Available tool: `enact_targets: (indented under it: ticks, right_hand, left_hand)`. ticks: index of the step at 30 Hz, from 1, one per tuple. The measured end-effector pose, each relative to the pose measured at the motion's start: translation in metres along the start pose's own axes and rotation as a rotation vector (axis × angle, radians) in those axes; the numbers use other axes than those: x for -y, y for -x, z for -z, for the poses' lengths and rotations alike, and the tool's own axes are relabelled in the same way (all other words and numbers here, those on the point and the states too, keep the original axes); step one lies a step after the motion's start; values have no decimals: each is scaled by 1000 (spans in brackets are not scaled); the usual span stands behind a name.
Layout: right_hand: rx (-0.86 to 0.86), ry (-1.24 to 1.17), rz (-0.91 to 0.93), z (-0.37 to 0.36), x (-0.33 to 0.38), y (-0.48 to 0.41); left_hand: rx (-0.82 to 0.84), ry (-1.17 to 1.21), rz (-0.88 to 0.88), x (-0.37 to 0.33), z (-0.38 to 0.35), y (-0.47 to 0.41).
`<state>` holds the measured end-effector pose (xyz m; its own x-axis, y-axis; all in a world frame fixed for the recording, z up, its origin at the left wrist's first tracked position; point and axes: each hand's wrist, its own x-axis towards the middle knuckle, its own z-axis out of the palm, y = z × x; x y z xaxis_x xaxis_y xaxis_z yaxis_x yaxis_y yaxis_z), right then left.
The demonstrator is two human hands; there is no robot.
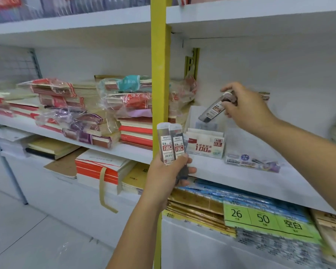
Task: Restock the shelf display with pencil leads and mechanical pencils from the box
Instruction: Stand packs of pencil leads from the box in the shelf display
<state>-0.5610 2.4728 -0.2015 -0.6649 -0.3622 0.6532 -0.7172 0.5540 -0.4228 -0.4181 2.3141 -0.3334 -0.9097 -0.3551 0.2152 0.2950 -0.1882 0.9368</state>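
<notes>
White laminate shelf board (250, 183), mid level, R bay. Yellow-green metal upright post (159, 74) at its L edge. On the board near the post: white cardboard display box (206, 146) w/ red "100" print and "HB 0.5" tag, open top. What's inside is too blurred to read. Just beside it on the R: clear plastic flat pack (252, 162) w/ purple print, contents not legible.

R hand (244, 107) sits above the rear of the display box. Thumb + fingers pinch the top end of one clear plastic lead tube (213, 109) (dark leads, red-white label). Tube is tilted, lower end pointing down-L at the box opening; not yet seated, as far as I can judge.

L hand (167, 171) is in front of the post, fingers wrapped round a bunch of same-type lead tubes (171, 142). They stand upright w/ two labels facing camera and more behind; count n/a.

Step in hand (judgement): set the single tube into the display box. To do it well:
- Bring the tube nearer upright before release, label fwd.
- Lead w/ the lower end and let go only once the bottom rests.
- Don't shove the light cardboard box back or sideways.
- Hold the L bunch close to the box for a short reach on the next pick.

Supply box not in view.
</notes>
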Motion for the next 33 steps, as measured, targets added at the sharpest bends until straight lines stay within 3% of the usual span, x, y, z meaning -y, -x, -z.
enact_targets:
  ticks: [6, 12, 16, 20, 22, 25, 29, 33]
  right_hand:
    - [120, 172, 49, -38, -6, -41]
    - [233, 138, 14, -60, -15, -57]
    - [94, 490, 157, -73, -19, -55]
    - [46, 600, 198, -72, -16, -46]
    - [20, 493, 196, -65, -10, -35]
    - [14, 41, 138, -47, 6, -1]
    - [322, -474, -28, -33, 28, 49]
    - [303, -558, -135, -33, 31, 53]
  left_hand:
    - [30, -46, -29, 4, 3, -16]
    - [51, -74, -49, 6, 10, -26]
    - [59, -81, -57, 4, 14, -29]
    - [50, -72, -38, 2, 13, -27]
    - [48, -72, -28, -1, 11, -25]
    - [57, -64, -17, -4, 7, -22]
    - [92, -69, -18, -7, -1, -17]
    - [93, -67, -29, -10, -10, -13]
